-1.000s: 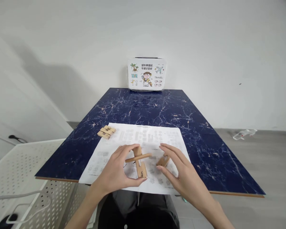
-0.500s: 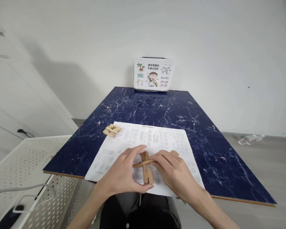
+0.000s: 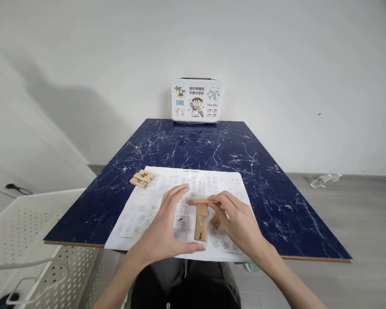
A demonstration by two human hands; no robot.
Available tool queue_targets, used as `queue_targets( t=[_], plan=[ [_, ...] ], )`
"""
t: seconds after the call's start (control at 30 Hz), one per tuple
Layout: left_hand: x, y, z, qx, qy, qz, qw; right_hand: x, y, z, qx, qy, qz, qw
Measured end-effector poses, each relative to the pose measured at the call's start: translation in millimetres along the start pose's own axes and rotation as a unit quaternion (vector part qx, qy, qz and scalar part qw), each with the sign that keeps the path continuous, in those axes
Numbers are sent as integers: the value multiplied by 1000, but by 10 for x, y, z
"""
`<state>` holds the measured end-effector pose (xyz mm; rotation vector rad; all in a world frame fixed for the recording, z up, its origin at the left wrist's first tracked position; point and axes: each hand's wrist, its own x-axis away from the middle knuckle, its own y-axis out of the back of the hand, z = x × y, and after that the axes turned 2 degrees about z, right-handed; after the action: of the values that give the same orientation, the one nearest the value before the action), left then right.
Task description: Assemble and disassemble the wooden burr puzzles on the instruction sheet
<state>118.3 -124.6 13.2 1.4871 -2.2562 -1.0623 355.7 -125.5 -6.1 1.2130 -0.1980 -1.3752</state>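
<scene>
A flat wooden puzzle piece (image 3: pixel 201 229), with a notch in its right side and a dark mark near its near end, is on the printed sheet (image 3: pixel 131 221). My left hand (image 3: pixel 161 229) is spread around its left side, thumb near its near end, gripping nothing. Pinched in my right hand (image 3: pixel 241 219) is a wooden strip (image 3: pixel 196 201), lying crosswise at the far end of the notched piece; whether they touch I cannot tell. Another wooden piece (image 3: pixel 215 221) shows partly beneath my right hand.
Several interlocked wooden pieces (image 3: pixel 142 178) sit at the sheet's far left corner. The dark blue marbled table (image 3: pixel 193 148) carries a white cartoon-printed case (image 3: pixel 196 101) against the wall. A white perforated surface (image 3: pixel 51 219) with cables stands to the left.
My left fingers have opened off the notched piece, which was tilted between them and now looks flatter. The strip in my right hand has shifted towards its far end. The view has moved slightly.
</scene>
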Motion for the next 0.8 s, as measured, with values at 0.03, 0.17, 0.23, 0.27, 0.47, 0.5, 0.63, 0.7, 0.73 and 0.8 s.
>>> queue_targets(
  t=[0.03,0.17,0.23,0.27,0.47,0.5,0.63,0.7,0.73,0.8],
  plan=[
    [-21,-21,-3,12,20,-33,999,12,-1,-33,7,-12,-21,1000],
    [-165,-128,-89,150,127,1,980,74,-59,-94,22,-29,-88,995],
    [-263,-191,-159,245,148,79,955,100,-99,-76,21,-16,-99,995],
    [-308,-225,-191,284,150,103,941,106,-116,-66,20,-8,-102,995],
    [-320,-404,-295,354,154,139,912,18,-52,-228,26,-42,-134,990],
    [-288,-406,-295,341,153,143,916,6,-3,-294,19,-65,-133,989],
    [-256,-309,-241,201,134,85,967,104,245,-523,-101,-174,-82,976],
    [-337,-261,-194,105,122,69,985,230,348,-564,-152,-218,-37,963],
    [-396,-258,-171,62,114,70,989,298,382,-566,-167,-231,-8,959],
    [-530,-305,-131,-12,96,79,992,419,409,-546,-184,-239,41,953]
  ],
)
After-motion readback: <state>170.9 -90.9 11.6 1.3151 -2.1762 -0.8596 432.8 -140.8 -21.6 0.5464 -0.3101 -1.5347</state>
